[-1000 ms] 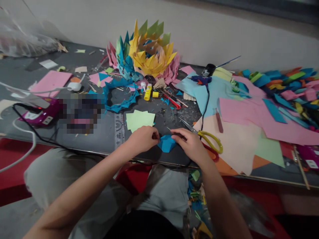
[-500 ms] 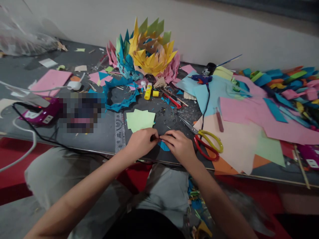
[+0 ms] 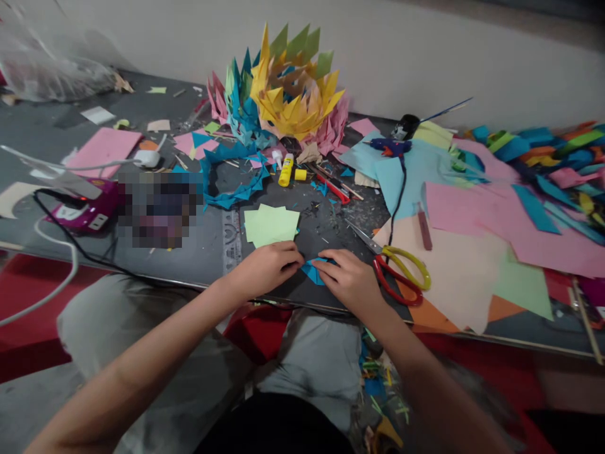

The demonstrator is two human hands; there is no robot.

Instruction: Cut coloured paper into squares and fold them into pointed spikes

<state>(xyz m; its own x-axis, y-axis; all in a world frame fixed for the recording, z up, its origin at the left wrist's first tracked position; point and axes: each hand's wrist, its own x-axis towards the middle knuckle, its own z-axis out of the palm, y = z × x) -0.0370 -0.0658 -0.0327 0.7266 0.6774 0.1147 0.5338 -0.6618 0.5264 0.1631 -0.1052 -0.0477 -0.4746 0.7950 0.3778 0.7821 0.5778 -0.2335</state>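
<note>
A small folded piece of blue paper (image 3: 312,272) lies at the table's front edge between my hands. My left hand (image 3: 270,268) is closed, with its fingertips pinched at the paper's left corner. From the other side, my right hand (image 3: 350,277) has its thumb and fingers closed on the paper's right part, covering some of it. Just behind my left hand is a stack of light green paper squares (image 3: 270,226). Scissors (image 3: 405,271) with red and yellow handles lie to the right of my right hand.
A blue paper ring (image 3: 231,203), a glue stick (image 3: 286,170) and a clear ruler (image 3: 231,243) lie nearby. Folded paper crowns (image 3: 295,116) are stacked by the wall. A glue gun (image 3: 390,147) and coloured sheets (image 3: 458,265) cover the right side. A purple power strip (image 3: 89,211) sits left.
My fingers have moved apart a little, so more of the blue paper shows between them. The whole view has shifted slightly.
</note>
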